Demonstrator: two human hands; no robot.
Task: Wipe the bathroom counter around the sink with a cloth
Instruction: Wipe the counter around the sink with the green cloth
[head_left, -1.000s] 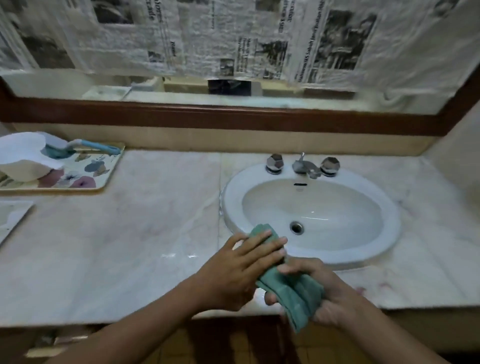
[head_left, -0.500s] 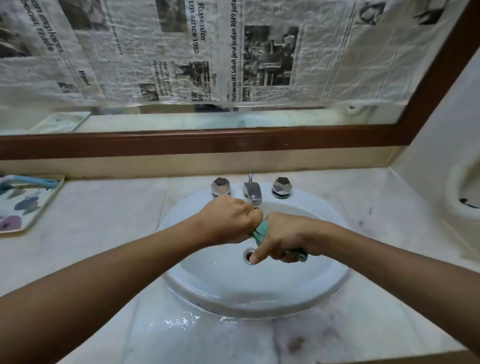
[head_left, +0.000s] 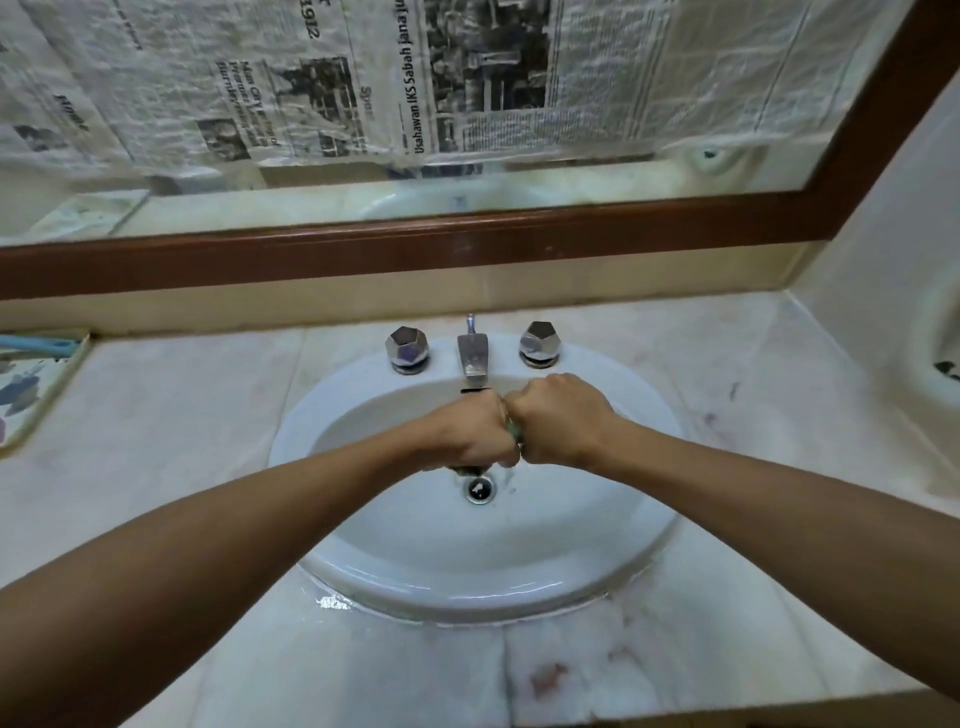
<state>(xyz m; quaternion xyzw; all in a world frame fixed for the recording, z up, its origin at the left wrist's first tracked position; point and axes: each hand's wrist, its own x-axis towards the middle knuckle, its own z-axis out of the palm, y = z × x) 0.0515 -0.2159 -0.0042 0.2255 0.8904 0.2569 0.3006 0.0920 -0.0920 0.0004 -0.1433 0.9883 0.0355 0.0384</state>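
Both fists meet over the white oval sink (head_left: 363, 577), just in front of the chrome spout (head_left: 473, 356) and above the drain (head_left: 480, 489). My left hand (head_left: 465, 434) and my right hand (head_left: 558, 415) are clenched on a green cloth (head_left: 514, 432), knuckle to knuckle. Only a thin green sliver shows between the fists, and a darker bit hangs below the left hand. The pale marble counter (head_left: 171, 447) surrounds the sink, with a wet sheen at the basin's front left rim.
Two faceted chrome tap knobs (head_left: 407, 349) (head_left: 541, 342) flank the spout. A floral tray (head_left: 31, 384) sits at the left edge. A brown-framed mirror (head_left: 467, 239) covered with newspaper stands behind. A white fixture (head_left: 935, 358) is on the right wall. Reddish stains mark the counter front (head_left: 545, 675).
My hands went from holding the spread cloth at the sink's front edge to clenching it tight over the basin. The fists have closed together and the view has moved closer.
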